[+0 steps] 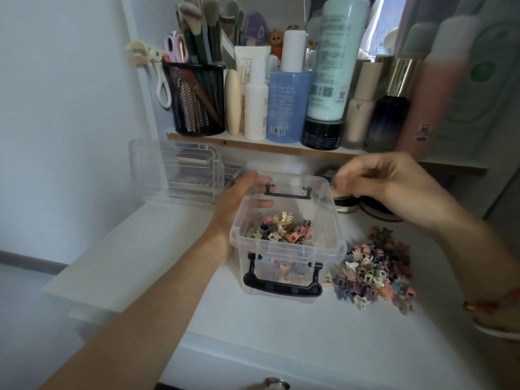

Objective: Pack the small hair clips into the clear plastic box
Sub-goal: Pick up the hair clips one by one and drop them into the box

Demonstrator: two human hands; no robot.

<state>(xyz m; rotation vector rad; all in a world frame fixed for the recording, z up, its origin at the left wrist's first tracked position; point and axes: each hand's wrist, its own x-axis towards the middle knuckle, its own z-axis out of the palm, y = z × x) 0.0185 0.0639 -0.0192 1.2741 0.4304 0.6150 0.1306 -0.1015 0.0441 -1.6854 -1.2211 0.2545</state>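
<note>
Left hand [239,201] grips clear plastic box [287,243] from its left, loose hair clips [374,274] piled right of it, right hand [385,181] above, fingers pinched, contents unclear.

1. We see a small clear plastic box [287,243] with black handles standing open on a white tabletop [253,327].
2. Our left hand [239,201] cups the box's far left side, fingers showing through the wall.
3. Our right hand [385,181] hovers above the far right rim, fingers curled and blurred.
4. Small pastel hair clips [284,228] lie inside; a loose pile of hair clips [374,268] sits just right of the box.
</note>
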